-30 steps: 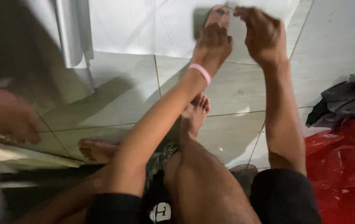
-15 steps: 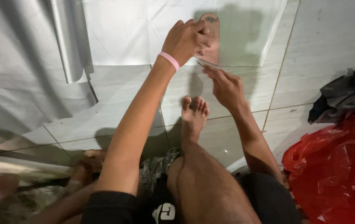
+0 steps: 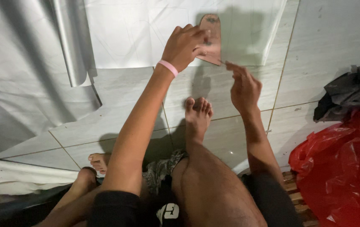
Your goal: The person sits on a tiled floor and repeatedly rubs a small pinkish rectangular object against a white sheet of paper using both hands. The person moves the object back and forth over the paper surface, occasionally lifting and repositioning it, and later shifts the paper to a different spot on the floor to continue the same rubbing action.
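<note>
Count taken from the head view: two hands, left hand (image 3: 185, 45) and right hand (image 3: 241, 86); one brown flat template (image 3: 212, 38); one white sheet (image 3: 146, 31) under it; one pink wristband (image 3: 168, 67); three bare feet, (image 3: 197, 115), (image 3: 100, 161) and (image 3: 83, 180); one red plastic bag (image 3: 344, 162); one dark cloth bundle (image 3: 348, 94); one silvery rolled sheet (image 3: 68, 46).

Surface: a floor (image 3: 323, 50) of large pale tiles with thin dark grout lines.
Far edge: a white sheet (image 3: 146, 33) lies flat across the tiles.
Left: grey sheeting (image 3: 24, 75) lies spread out, one edge curled into a roll.
Right: a crumpled red plastic bag (image 3: 344, 164), with a dark cloth bundle (image 3: 348, 94) just behind it.
Centre: a bare foot (image 3: 196, 115) rests on the tiles.
</note>
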